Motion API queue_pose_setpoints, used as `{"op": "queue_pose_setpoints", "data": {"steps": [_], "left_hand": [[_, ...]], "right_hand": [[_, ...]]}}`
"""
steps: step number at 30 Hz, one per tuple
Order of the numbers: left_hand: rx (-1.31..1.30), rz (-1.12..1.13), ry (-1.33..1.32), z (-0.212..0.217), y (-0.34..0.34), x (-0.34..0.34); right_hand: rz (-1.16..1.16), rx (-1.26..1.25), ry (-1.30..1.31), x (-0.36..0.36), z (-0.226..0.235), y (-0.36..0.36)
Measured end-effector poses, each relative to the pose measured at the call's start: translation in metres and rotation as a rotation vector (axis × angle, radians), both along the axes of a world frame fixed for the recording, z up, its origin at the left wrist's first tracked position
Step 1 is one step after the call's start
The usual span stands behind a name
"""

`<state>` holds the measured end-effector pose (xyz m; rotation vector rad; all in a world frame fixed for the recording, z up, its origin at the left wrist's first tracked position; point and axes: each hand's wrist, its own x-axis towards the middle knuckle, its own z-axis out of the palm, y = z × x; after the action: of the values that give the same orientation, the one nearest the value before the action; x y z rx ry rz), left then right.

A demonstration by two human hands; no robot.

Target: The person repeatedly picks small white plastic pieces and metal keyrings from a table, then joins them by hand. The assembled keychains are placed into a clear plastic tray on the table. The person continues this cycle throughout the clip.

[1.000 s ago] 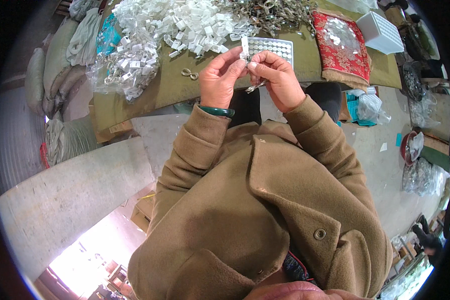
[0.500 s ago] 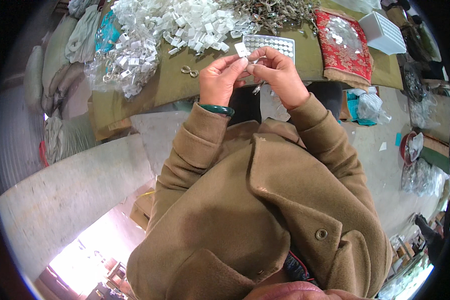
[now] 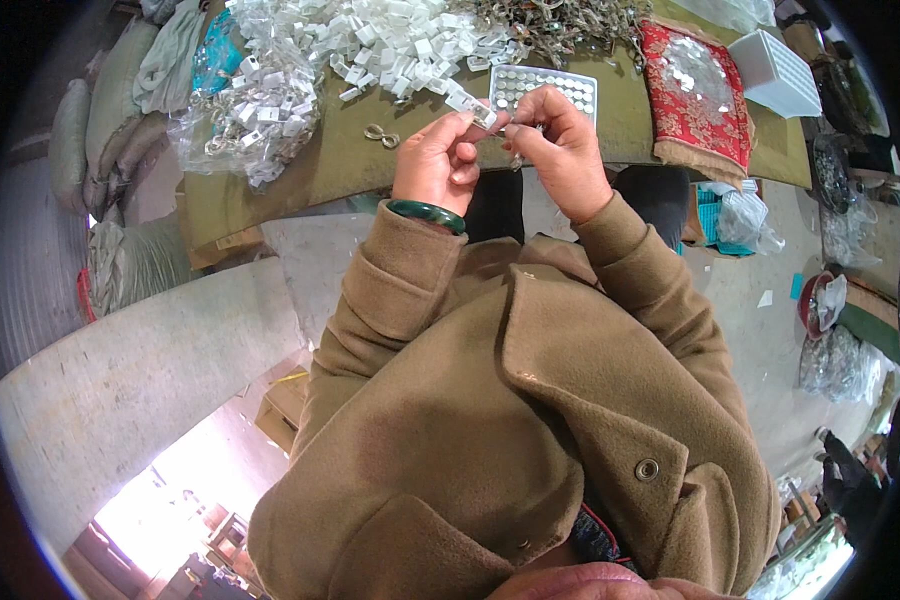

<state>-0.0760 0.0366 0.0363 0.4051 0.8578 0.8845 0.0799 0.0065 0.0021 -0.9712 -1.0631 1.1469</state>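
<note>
Between the fingertips of my left hand a small white plastic piece with a clear part is pinched, just above the table's near edge. Close beside it, my right hand is closed in a pinch on a small metal chain piece, mostly hidden by the fingers. Behind my hands lies a white tray of round white discs. To the left of my left hand, a looped metal clasp rests on the table.
A heap of white plastic pieces covers the table's back, beside a pile of metal chains. At left is a clear bag of white pieces. A red patterned cloth bears clear discs; a white gridded block stands at right.
My left hand has turned and tilted the white piece, so that its clear part shows. My hands have drawn slightly apart, the right still pinching the metal chain piece.
</note>
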Motion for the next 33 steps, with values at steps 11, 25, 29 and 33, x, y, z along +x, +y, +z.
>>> {"op": "queue_pose_setpoints", "data": {"steps": [11,25,29,33], "left_hand": [[-0.280,-0.015,-0.328,-0.018,0.005,-0.003],[0.130,-0.228,0.223,-0.043,-0.012,0.013],[0.152,-0.267,0.251,-0.054,-0.016,0.020],[0.132,-0.302,0.253,-0.058,-0.017,0.022]], "right_hand": [[-0.063,-0.003,-0.192,0.008,-0.001,-0.007],[-0.440,-0.014,-0.855,0.091,-0.018,-0.011],[-0.448,0.045,-0.987,0.095,-0.024,-0.003],[-0.433,0.085,-1.054,0.084,-0.033,-0.001]]}}
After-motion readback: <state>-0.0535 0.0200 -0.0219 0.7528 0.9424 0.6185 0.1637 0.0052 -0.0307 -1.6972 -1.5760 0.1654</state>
